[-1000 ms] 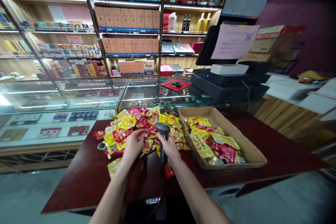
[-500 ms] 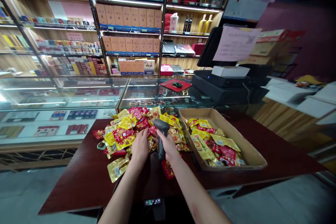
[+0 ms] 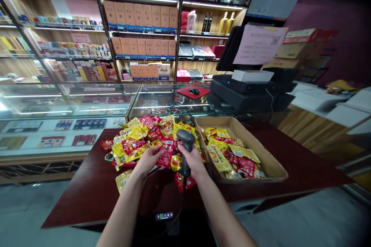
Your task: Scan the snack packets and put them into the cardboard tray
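Right hand (image 3: 193,160) closed firmly round a corded barcode scanner (image 3: 185,150), scan head pointing up. Left hand (image 3: 148,158) half open, fingers against a red snack packet (image 3: 166,154) (can't tell if gripped) at the near edge of the pile of foil packets (image 3: 130,147) on the bench (image 3: 87,197). Cardboard tray (image 3: 261,154) holding more packets just right of the pile.

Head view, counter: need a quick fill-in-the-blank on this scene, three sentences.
The right hand grips a ____.
The packet standing up between the hands is mostly ____.
The cardboard tray sits to the ____ of the loose pile.

Missing words: barcode scanner; red; right.
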Available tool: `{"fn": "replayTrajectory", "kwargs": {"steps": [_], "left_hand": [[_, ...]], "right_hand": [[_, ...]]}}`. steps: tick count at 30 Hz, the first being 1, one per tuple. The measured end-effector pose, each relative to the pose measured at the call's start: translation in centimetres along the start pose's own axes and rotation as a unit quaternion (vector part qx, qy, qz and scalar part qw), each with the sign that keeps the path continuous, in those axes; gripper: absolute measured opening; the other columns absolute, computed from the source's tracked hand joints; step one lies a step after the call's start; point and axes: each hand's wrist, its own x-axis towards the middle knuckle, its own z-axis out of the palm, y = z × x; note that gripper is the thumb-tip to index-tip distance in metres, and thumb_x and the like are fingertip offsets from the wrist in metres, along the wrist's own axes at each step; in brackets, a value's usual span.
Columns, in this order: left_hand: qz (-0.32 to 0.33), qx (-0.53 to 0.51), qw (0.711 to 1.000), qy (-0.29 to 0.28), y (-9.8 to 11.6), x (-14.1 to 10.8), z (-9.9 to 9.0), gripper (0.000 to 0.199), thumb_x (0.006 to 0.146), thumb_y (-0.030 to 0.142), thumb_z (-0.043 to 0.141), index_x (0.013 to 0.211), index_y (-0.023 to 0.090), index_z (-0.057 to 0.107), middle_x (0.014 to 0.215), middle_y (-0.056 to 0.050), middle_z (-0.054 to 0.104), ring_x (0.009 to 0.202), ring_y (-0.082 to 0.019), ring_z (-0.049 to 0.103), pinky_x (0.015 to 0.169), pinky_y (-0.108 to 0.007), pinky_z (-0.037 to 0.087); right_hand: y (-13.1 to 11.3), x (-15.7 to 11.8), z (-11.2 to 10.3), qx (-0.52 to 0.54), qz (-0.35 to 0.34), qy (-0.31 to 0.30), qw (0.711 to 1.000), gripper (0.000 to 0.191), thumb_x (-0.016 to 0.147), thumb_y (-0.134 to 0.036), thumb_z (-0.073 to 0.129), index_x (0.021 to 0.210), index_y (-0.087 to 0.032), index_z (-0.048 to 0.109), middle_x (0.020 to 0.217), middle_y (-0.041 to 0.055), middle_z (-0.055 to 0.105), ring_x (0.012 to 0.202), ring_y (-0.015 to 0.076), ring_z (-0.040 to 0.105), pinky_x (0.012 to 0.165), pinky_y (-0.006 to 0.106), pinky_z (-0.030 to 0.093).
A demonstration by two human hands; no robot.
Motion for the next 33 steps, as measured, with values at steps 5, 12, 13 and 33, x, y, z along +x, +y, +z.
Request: {"fn": "replayTrajectory", "kwargs": {"steps": [5, 12, 13, 33], "left_hand": [[0.006, -0.007, 0.997, -0.070, -0.4, -0.7, 0.4, 0.048, 0.066, 0.049, 0.075, 0.097, 0.013, 0.072, 0.092, -0.007, 0.073, 0.079, -0.019, 0.067, 0.074, -0.028, 0.052], [0.039, 0.106, 0.986, -0.123, 0.9, 0.0, -0.5, 0.050, 0.069, 0.044, 0.073, 0.111, 0.018, 0.071, 0.088, -0.003, 0.073, 0.076, -0.018, 0.065, 0.071, -0.026, 0.051], [0.043, 0.113, 0.984, -0.134, 1.4, 0.0, -0.6, 0.049, 0.067, 0.043, 0.074, 0.110, 0.018, 0.072, 0.086, -0.003, 0.073, 0.076, -0.019, 0.065, 0.070, -0.026, 0.051], [-0.023, -0.315, 0.949, 0.012, 0.1, 3.4, 1.4, 0.034, 0.060, 0.022, 0.084, 0.086, 0.015, 0.063, 0.077, -0.004, 0.069, 0.063, -0.013, 0.066, 0.061, -0.026, 0.057]], "right_hand": [[0.4, -0.3, -1.1, -0.021, 0.010, 0.015, 1.000, 0.044, 0.055, -0.040, 0.081, 0.088, -0.018, 0.061, 0.082, 0.0031, 0.070, 0.069, 0.0200, 0.066, 0.058, 0.030, 0.050], [-0.2, 0.4, -2.0, -0.085, -0.041, 0.021, 0.995, 0.036, 0.058, -0.039, 0.079, 0.083, -0.017, 0.063, 0.078, 0.0007, 0.068, 0.077, 0.0186, 0.064, 0.079, 0.032, 0.048], [-0.3, 0.5, -2.0, -0.094, -0.039, 0.016, 0.995, 0.036, 0.059, -0.039, 0.078, 0.083, -0.017, 0.064, 0.078, 0.0008, 0.068, 0.076, 0.0183, 0.064, 0.079, 0.032, 0.047], [1.5, -0.3, 0.3, -0.064, 0.021, 0.007, 0.998, 0.033, 0.062, -0.036, 0.073, 0.082, -0.018, 0.055, 0.061, -0.0040, 0.057, 0.052, 0.0126, 0.056, 0.047, 0.023, 0.043]]}}
